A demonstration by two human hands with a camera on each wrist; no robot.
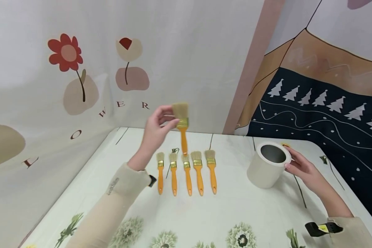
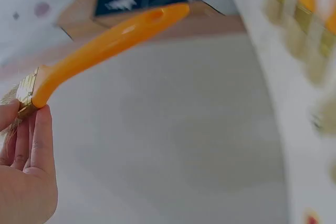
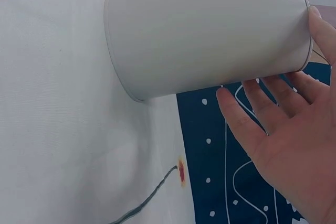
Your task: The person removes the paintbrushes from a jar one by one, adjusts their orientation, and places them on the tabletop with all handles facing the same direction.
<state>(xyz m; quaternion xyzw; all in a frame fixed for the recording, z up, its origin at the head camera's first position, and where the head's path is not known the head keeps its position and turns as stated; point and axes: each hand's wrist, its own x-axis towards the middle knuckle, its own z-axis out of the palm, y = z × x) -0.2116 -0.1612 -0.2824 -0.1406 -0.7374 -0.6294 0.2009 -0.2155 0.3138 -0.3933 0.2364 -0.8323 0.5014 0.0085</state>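
Note:
My left hand [image 1: 157, 128] holds a flat paintbrush [image 1: 183, 132] above the row on the table. Its fingers and thumb pinch the metal band and bristle end, so the bristles point up and the orange handle [image 2: 113, 40] hangs down in the head view. At the right, my right hand [image 1: 304, 170] is cupped round the side of a pale cylindrical can [image 1: 257, 168]. In the right wrist view the thumb [image 3: 317, 22] touches the can's rim, while some fingertips are hidden behind its wall. The can's mouth faces up, showing a dark inside.
Several orange-handled paintbrushes [image 1: 199, 177] lie side by side on the white, flower-patterned tablecloth [image 1: 232, 206], bristles toward the back. Behind the table hangs a pale curtain [image 1: 189, 51] with flower prints. A dark blue printed cloth [image 1: 316, 127] hangs at the right.

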